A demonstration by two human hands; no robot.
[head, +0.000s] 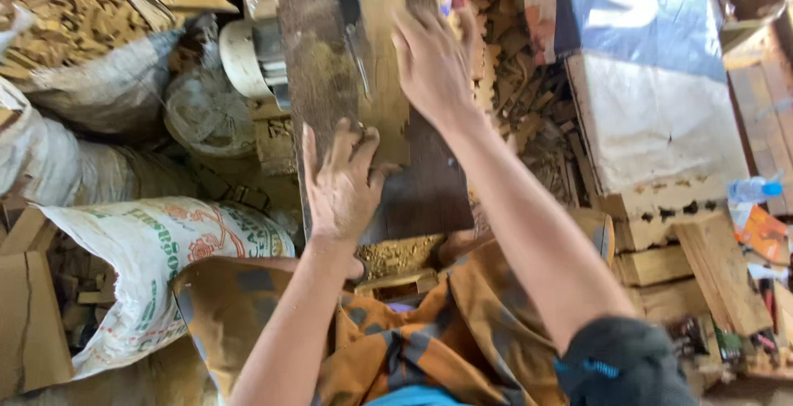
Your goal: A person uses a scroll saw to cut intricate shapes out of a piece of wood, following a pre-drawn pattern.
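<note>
1. A thin strip of pale wood lies lengthwise on a dark, dusty saw table, just beside the saw blade that stands up on its left.
2. The right hand rests flat on the far part of the strip, fingers spread and open, gripping nothing.
3. The left hand presses flat on the table at the strip's near end, fingertips touching the wood, also open.
4. Sawdust is heaped under the table's near edge.
5. Sacks of wood offcuts stand to the left; loose offcuts and a white box lie to the right.
</note>
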